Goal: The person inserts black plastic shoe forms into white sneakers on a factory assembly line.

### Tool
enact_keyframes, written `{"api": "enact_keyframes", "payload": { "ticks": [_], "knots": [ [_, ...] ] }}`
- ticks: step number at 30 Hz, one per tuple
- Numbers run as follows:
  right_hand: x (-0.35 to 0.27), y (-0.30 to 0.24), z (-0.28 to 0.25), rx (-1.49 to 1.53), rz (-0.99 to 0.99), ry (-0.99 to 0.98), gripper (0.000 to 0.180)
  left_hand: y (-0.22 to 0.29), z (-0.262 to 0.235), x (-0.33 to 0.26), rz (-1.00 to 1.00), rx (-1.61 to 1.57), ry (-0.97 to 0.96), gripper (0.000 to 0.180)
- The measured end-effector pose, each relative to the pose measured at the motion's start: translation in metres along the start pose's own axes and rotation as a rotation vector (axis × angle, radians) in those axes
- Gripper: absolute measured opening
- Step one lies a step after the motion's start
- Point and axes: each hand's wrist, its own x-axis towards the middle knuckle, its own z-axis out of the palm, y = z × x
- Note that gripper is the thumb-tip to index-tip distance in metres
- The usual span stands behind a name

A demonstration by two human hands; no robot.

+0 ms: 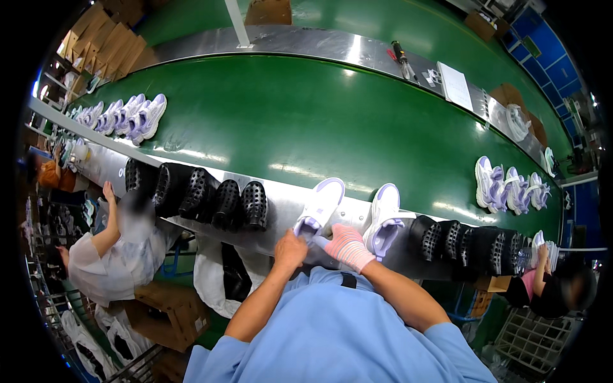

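A white and lavender sneaker [322, 203] lies on the metal edge in front of me, toe pointing away. My left hand [291, 250], bare, has its fingers closed on the collar at the left of the heel. My right hand [348, 247] wears a pink and white striped glove. Its thumb and fingers are at the right side of the same sneaker's heel; the exact grip is partly hidden. Just to the right lies a second matching sneaker [384, 214], toe away, its opening toward me, close to the gloved hand.
Black perforated shoe forms [254, 204] line the metal edge left of me, with more forms [429, 237] at right. Beyond runs a green belt [287, 115] carrying sneakers [148, 118] far left and sneakers [490, 185] at right. Co-workers [115, 255] sit on both sides.
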Motion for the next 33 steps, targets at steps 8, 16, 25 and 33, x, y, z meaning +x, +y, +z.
{"api": "enact_keyframes", "payload": {
  "ticks": [8,16,25,33],
  "knots": [
    [0.008,0.002,0.011,0.067,0.132,0.011,0.061,0.049,-0.017,-0.019,0.714,0.275,0.488,0.020],
    [0.015,0.011,0.029,0.185,0.201,0.074,0.046,0.049,-0.022,0.001,1.058,0.366,0.450,0.013],
    [0.009,0.004,0.019,0.097,0.164,0.094,0.036,0.070,-0.025,-0.012,1.085,0.284,0.386,0.022],
    [0.012,-0.003,0.020,0.090,0.160,0.096,0.035,0.054,-0.030,-0.004,1.001,0.174,0.321,0.015]
  ]
}}
